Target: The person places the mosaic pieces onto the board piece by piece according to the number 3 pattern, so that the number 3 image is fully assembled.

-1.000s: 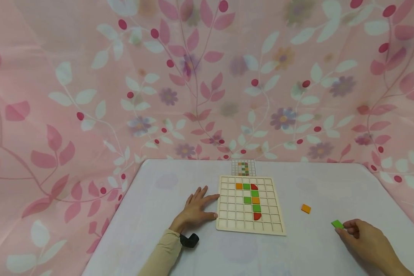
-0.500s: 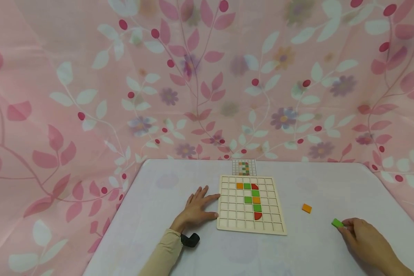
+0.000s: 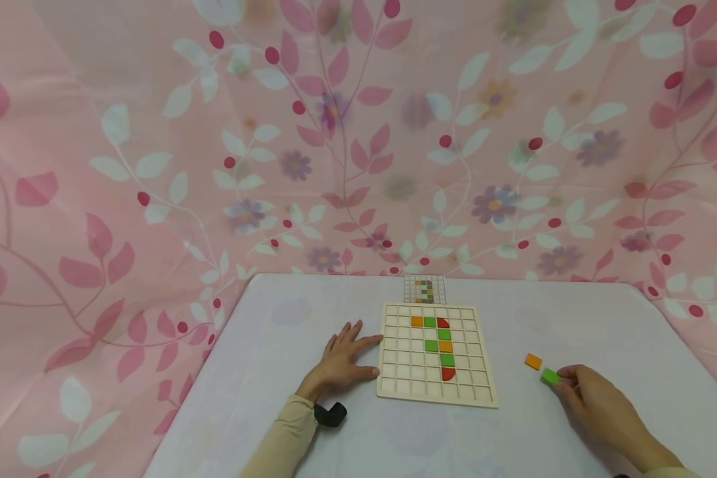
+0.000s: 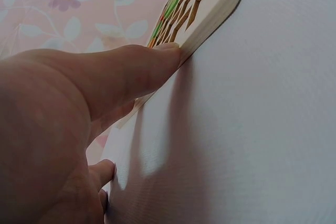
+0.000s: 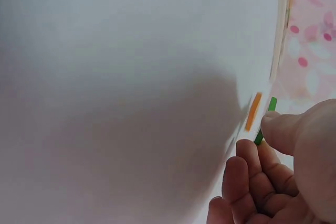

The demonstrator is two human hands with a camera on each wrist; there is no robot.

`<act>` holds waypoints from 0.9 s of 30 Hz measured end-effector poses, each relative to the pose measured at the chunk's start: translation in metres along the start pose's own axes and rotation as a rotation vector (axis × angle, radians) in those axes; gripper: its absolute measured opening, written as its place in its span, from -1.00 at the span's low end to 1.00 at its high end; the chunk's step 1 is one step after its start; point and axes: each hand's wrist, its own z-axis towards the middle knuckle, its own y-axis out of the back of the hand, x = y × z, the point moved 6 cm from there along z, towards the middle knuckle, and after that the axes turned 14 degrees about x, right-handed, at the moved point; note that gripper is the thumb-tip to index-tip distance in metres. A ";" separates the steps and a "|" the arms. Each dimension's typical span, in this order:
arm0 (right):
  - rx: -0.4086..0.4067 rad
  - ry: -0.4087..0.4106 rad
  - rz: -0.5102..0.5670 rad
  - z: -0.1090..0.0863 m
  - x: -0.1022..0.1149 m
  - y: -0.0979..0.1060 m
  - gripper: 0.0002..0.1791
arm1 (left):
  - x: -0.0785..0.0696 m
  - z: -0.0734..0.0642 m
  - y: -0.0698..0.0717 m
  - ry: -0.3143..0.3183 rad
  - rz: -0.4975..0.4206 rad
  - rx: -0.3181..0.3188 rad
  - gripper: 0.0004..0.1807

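My right hand pinches a green square tile between thumb and fingers, over the right part of the table. Just beyond that tile, an orange square tile lies flat on the cloth; the right wrist view shows the orange tile beside the held green tile. My left hand has its fingers spread, with thumb and forefinger touching the left edge of a wooden grid board. Orange, green and red tiles sit in several of the board's cells. In the left wrist view the thumb meets the board's edge.
Behind the board stands a small pattern card with a coloured grid, close to the table's far edge. A white cloth covers the table. Pink floral curtain hangs behind it. A black band is on the left wrist.
My right hand has moved left with the green tile, bringing it close to the orange tile. The left hand keeps its place at the board.
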 end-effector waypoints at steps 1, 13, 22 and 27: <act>-0.005 0.008 0.004 0.001 0.004 0.000 -0.72 | 0.000 0.000 0.000 0.004 0.003 0.002 -0.23; -0.025 0.108 0.035 0.024 0.052 -0.011 -0.73 | 0.002 0.000 -0.001 0.013 -0.010 0.005 -0.22; 0.025 0.164 0.062 0.042 0.085 -0.021 -0.75 | 0.001 -0.001 -0.001 0.018 -0.005 0.012 -0.23; 0.085 0.176 0.103 0.052 0.103 -0.027 -0.75 | 0.002 0.000 -0.001 0.014 -0.005 0.006 -0.23</act>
